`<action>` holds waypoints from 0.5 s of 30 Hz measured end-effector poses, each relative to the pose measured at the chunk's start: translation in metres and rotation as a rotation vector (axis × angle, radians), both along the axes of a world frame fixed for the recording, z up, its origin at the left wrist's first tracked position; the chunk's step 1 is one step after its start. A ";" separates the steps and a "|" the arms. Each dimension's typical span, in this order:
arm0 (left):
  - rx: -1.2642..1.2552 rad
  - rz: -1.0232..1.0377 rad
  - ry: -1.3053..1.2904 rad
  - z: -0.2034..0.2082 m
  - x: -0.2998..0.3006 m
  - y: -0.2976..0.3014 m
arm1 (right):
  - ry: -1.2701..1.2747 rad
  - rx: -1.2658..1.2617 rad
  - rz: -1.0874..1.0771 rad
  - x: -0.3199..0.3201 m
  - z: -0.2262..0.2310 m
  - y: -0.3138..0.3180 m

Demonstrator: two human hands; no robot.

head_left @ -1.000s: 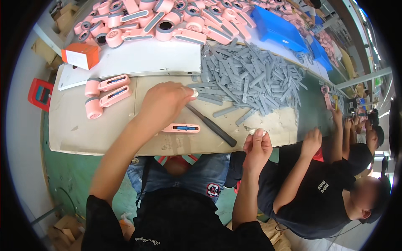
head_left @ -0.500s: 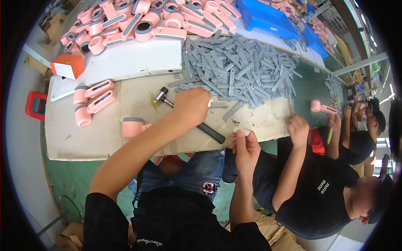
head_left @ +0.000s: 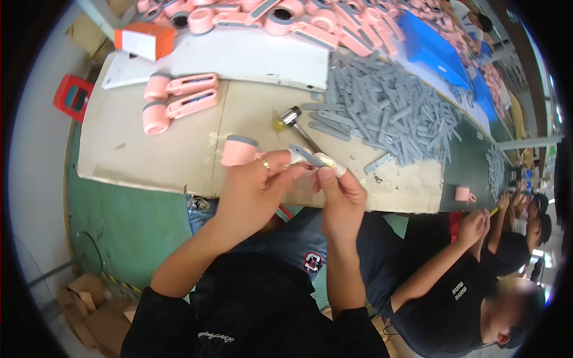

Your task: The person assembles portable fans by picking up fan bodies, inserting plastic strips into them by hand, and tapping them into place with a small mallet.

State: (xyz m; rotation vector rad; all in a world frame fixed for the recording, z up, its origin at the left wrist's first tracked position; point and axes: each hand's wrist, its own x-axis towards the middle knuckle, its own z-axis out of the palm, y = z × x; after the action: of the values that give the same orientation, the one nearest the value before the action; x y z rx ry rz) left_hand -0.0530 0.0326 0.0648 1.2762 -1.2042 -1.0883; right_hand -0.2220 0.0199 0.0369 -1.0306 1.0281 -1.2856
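In front of me, over the table's near edge, my two hands are together at a small grey plastic strip (head_left: 305,154). My left hand (head_left: 253,194) pinches it from the left, and my right hand (head_left: 345,200) has thumb and fingers closed at its right end. White covers wrap some of my fingertips. Just behind the left hand lies a pink device with a round grey-rimmed head (head_left: 240,151); the rest of it is hidden by that hand. Beyond my hands rests a hammer (head_left: 305,137), its lower handle covered by them.
A heap of grey strips (head_left: 388,107) spreads at the right. Two pink devices (head_left: 179,102) lie at the left, below a white panel (head_left: 239,59) and an orange box (head_left: 145,42). Blue bins (head_left: 433,51) and more pink devices stand behind. A co-worker (head_left: 441,292) sits close on my right.
My left hand has come back from the grey heap to meet my right hand, with a grey strip now between them. The whole view has shifted. The co-worker's hands have come together.
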 end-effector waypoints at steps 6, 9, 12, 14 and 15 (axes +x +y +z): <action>-0.547 0.061 -0.865 -0.032 0.057 -0.010 | 0.547 0.058 0.271 -0.014 0.021 -0.023; -0.556 0.032 -0.780 -0.049 0.058 -0.018 | 0.736 -0.141 0.331 -0.012 0.010 -0.034; -0.557 -0.022 -0.707 -0.056 0.061 -0.021 | 0.696 -0.161 0.398 -0.015 0.001 -0.039; -0.556 -0.007 -0.691 -0.059 0.062 -0.022 | 0.624 -0.094 0.397 -0.013 0.002 -0.041; -0.560 0.004 -0.677 -0.060 0.062 -0.022 | 0.551 -0.031 0.388 -0.012 0.003 -0.042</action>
State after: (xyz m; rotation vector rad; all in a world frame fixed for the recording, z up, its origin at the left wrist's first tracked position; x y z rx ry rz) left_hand 0.0087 0.0104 0.0049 1.2154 -1.8414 -0.2454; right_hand -0.2337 -0.0220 0.0402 -1.5705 1.1389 -0.7130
